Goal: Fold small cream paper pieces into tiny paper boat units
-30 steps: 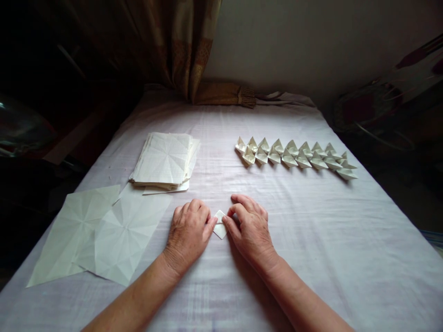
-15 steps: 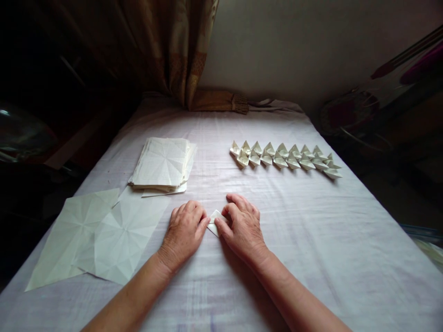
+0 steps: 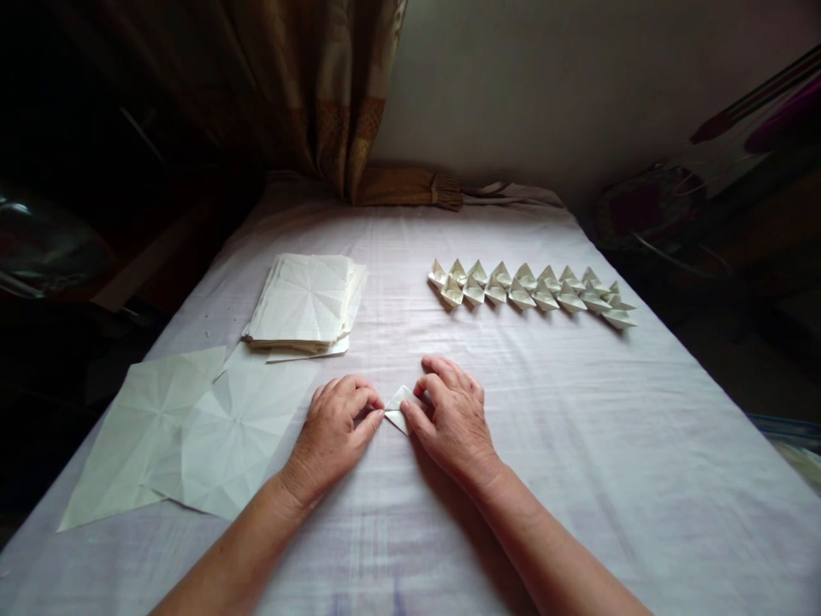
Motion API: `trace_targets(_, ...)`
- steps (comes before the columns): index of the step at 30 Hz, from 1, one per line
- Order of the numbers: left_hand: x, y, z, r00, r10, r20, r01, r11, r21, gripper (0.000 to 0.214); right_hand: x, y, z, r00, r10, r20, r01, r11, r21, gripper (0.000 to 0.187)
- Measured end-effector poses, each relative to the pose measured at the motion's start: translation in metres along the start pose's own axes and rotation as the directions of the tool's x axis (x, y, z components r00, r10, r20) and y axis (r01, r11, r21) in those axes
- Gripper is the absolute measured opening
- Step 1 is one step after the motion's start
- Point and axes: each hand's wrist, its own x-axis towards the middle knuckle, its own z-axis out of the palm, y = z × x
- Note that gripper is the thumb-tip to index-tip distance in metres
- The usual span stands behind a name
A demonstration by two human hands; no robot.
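Observation:
A small folded piece of paper (image 3: 398,413) lies between my hands on the cloth-covered surface. My left hand (image 3: 337,423) pinches its left corner between thumb and forefinger. From the other side, my right hand (image 3: 452,415) grips the paper, with the thumb pressed on top near its middle; the paper's right part is hidden under those fingers. A fold line crosses the visible part. Left of my left hand, creased paper sheets (image 3: 234,436) lie flat and overlap.
A stack of creased paper sheets (image 3: 301,299) stands beyond my left hand. Two rows of folded paper boats (image 3: 522,287) sit at the back right. A brown curtain (image 3: 339,103) hangs at the far edge of the pale cloth (image 3: 609,462).
My left thumb and forefinger have closed into a pinch at the paper's left corner, and the hand has shifted slightly left. My right hand stays on the paper.

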Motion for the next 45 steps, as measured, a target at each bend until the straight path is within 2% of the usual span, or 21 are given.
trace_targets(6,0.003,0.001,-0.001,0.999,-0.012,0.048,0.013,1.000,-0.022,0.006,-0.001,0.000,0.000,1.000,-0.002,0.013,0.002,1.000,-0.011,0.008)
trace_targets(12,0.005,0.002,-0.005,0.994,0.034,0.104,-0.034,0.999,0.001,0.009,0.000,-0.001,0.001,0.999,0.035,0.021,-0.035,0.999,-0.010,0.008)
trace_targets(18,0.005,0.003,-0.003,0.996,0.022,0.083,-0.023,1.000,0.016,0.010,0.000,-0.002,0.000,0.999,0.043,0.014,-0.043,0.999,0.002,0.008)
trace_targets(24,0.009,0.010,0.005,0.999,-0.045,0.000,0.044,0.985,0.167,0.010,0.000,-0.001,0.001,0.999,0.040,0.011,-0.040,0.999,0.013,0.007)
trace_targets(30,0.011,0.006,0.011,0.992,-0.120,-0.042,0.126,0.977,0.174,0.013,0.000,-0.001,0.001,0.999,0.036,0.005,-0.036,0.999,0.030,0.007)
trace_targets(38,0.019,-0.001,0.012,0.993,-0.102,0.060,0.093,0.986,0.139,0.016,0.002,0.000,0.001,0.999,0.047,0.008,-0.048,0.998,0.035,0.002)
trace_targets(45,0.018,0.000,0.012,0.992,-0.121,0.031,0.118,0.989,0.087,0.014,-0.001,0.007,0.000,1.000,0.029,-0.013,-0.028,0.998,0.051,0.009)
